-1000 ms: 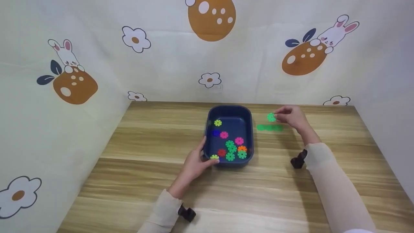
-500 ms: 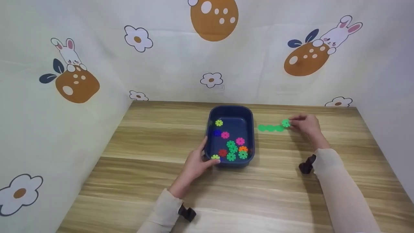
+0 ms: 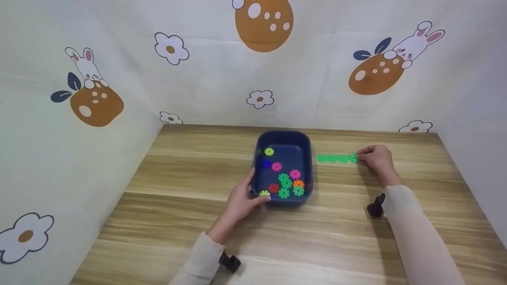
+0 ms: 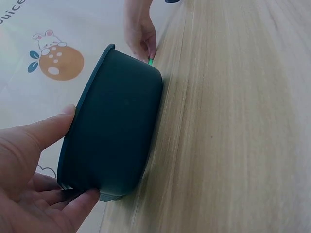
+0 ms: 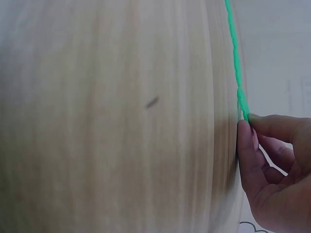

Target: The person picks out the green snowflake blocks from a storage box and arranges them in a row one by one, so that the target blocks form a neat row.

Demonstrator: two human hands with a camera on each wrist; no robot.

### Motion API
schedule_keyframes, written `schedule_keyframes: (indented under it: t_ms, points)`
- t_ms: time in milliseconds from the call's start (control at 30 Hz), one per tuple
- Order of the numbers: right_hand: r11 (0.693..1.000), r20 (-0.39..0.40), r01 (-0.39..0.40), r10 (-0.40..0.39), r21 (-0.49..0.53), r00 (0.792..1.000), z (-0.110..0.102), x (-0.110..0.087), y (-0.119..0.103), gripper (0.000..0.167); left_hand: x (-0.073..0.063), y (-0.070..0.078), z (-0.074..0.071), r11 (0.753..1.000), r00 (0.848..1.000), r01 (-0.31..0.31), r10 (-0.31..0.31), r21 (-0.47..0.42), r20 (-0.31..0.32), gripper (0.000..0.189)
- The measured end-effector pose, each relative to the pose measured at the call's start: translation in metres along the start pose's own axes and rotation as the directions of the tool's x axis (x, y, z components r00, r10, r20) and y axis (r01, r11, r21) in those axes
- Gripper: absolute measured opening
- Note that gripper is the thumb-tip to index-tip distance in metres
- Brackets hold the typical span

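My left hand (image 3: 239, 201) grips the near left corner of a dark blue plastic bin (image 3: 288, 202), thumb on the rim and fingers along the outer wall. In the left wrist view the bin (image 4: 114, 116) stands on the table with the thumb and fingers on its edge. To the bin's right, my right hand (image 3: 378, 159) pinches a green notched disc (image 3: 353, 158) between thumb and fingertips. This disc sits at the right end of a row of green discs (image 3: 332, 158) lying on the table. In the right wrist view the pinched disc (image 5: 243, 104) tilts slightly against the row (image 5: 233, 43).
Inside the bin lie several notched discs: green discs (image 3: 284, 193), pink (image 3: 295, 174), a red one (image 3: 273, 188), an orange one (image 3: 298, 184), blue (image 3: 266, 164) and yellow (image 3: 269, 151). A patterned cloth wall (image 3: 214, 79) borders the wooden table (image 3: 190, 166) behind and on both sides.
The right hand has carried the green disc rightward, then lowered it to the right end of the green row. The left hand keeps its hold on the bin.
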State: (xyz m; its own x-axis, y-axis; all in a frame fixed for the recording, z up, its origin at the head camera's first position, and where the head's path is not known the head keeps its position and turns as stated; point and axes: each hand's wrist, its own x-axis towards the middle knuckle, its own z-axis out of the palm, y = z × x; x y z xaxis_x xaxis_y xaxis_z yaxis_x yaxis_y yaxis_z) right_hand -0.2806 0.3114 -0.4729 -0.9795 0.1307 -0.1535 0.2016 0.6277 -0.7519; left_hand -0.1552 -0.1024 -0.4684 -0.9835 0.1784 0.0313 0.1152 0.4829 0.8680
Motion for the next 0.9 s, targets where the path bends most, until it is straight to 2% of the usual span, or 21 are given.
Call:
schedule_keyframes:
  t_ms: [200, 500, 600, 767, 900]
  points:
    - [0.994, -0.031, -0.003, -0.001, -0.108, 1.0, 0.005, -0.004, -0.001, 0.026, -0.001, -0.002, 0.002, 1.0, 1.0, 0.003, -0.003, 0.0, 0.005, 0.092]
    - [0.996, -0.031, -0.01, 0.007, -0.088, 1.0, 0.003, -0.008, 0.002, 0.03, -0.005, -0.004, 0.004, 0.999, 0.999, 0.033, -0.032, -0.021, 0.02, 0.093]
    - [0.999, -0.02, -0.032, 0.031, -0.033, 0.999, 0.004, -0.01, 0.001, 0.032, -0.005, -0.005, 0.005, 0.999, 0.999, 0.031, -0.031, -0.022, 0.02, 0.093]
    - [0.989, 0.013, -0.065, 0.064, 0.131, 0.998, 0.007, -0.014, -0.009, 0.037, -0.005, -0.002, 0.003, 0.999, 0.999, 0.029, -0.028, -0.032, 0.017, 0.093]
    - [0.984, 0.029, -0.051, 0.046, 0.168, 0.998, 0.01, -0.017, -0.027, 0.04, -0.003, 0.0, 0.0, 0.999, 0.999, 0.031, -0.03, -0.03, 0.014, 0.092]
